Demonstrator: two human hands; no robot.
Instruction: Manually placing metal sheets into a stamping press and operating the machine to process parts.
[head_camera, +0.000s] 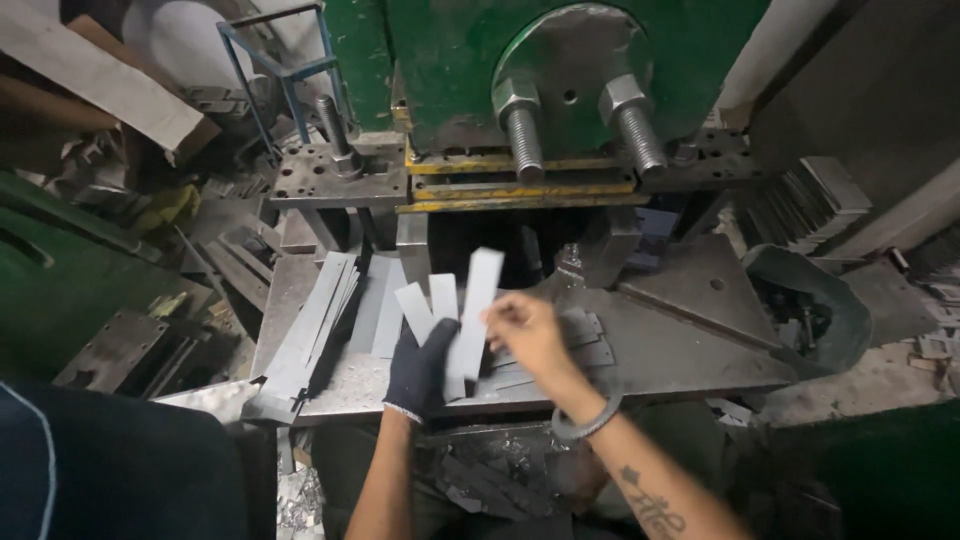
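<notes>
Gloved left hand (420, 368) and bare right hand (527, 330) on fanned metal strips (470, 300) (grey, flat)

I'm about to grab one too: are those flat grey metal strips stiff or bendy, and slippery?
Probably stiff: the strips stand straight, fanned in the left hand without drooping. Likely light, being thin. Edges perhaps sharp or slick: that hand is gloved, while the bare right hand pinches one.

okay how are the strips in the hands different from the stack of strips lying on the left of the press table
The held strips number only a few, fanned out and raised off the table; the stacked strips are many, lying flat in a loose pile. The held strips look shorter and are gripped by the gloved left hand, with the bare right hand pinching one; nothing touches the stacked strips. Both are flat grey metal.
</notes>
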